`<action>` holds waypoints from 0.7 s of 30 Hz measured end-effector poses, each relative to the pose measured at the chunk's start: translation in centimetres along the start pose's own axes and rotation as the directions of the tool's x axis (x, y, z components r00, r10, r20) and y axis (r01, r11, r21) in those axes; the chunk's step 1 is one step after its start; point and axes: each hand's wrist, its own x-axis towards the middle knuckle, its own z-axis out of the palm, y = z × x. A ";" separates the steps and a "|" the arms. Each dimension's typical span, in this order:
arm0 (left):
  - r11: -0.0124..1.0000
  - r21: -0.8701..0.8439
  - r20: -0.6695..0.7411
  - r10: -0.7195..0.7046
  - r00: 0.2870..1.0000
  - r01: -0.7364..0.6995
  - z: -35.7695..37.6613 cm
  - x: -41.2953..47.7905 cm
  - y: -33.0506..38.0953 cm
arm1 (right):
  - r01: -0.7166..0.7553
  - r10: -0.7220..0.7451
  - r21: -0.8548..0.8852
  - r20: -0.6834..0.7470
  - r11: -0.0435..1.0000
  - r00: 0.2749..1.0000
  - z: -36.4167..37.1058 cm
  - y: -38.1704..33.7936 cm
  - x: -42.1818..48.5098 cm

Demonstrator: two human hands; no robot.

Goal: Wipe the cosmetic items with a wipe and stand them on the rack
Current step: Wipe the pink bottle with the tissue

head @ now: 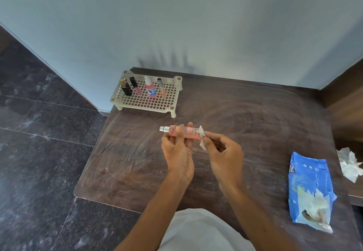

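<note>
Slim pink see-through spray bottle w/ silver nozzle is held sideways in the air in front of the cream plastic grid rack, well apart from it. Your L hand pinches its middle. R hand pinches a small white wipe against its base end.

Risks:
- Damp wipe slicks the plastic; a fingertip grip may let it drop.
- Four cosmetics stand along the rack's back. Crowd them when setting down & one prob. topples.
- Grid holes may tilt the base.

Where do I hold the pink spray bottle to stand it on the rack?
Grip the pink spray bottle round its upper body, just below the silver nozzle, coming from the side. It lies level in the left hand, base toward the wipe; a high grip probably leaves the base free to land on the rack.
</note>
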 end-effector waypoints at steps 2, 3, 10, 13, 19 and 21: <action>1.000 0.004 0.002 -0.011 1.000 0.011 0.0 0.0 0.0 | 0.003 -0.002 0.022 -0.006 1.000 1.000 -0.1 0.0 0.0; 1.000 0.005 0.016 -0.021 1.000 0.021 0.0 -0.1 0.0 | 0.002 -0.001 0.031 -0.022 1.000 1.000 -0.2 0.0 0.3; 0.997 0.076 0.053 0.025 0.998 -0.029 -0.1 -0.4 -0.3 | 0.034 -0.033 0.020 -0.039 0.999 0.999 -0.6 -0.6 0.7; 0.973 0.204 0.077 0.089 0.993 -0.103 -0.1 -0.4 -0.3 | 0.114 -0.113 -0.019 0.026 0.993 0.993 -0.2 -0.9 -0.4; 0.886 0.378 0.285 0.167 0.944 -0.270 -0.9 -1.4 -1.0 | 0.353 -0.350 -0.191 0.050 0.916 0.936 0.3 -2.0 0.7; 0.862 0.393 0.338 0.187 0.922 -0.319 -1.2 -1.3 -1.1 | 0.382 -0.373 -0.193 0.084 0.904 0.924 0.5 -2.6 1.3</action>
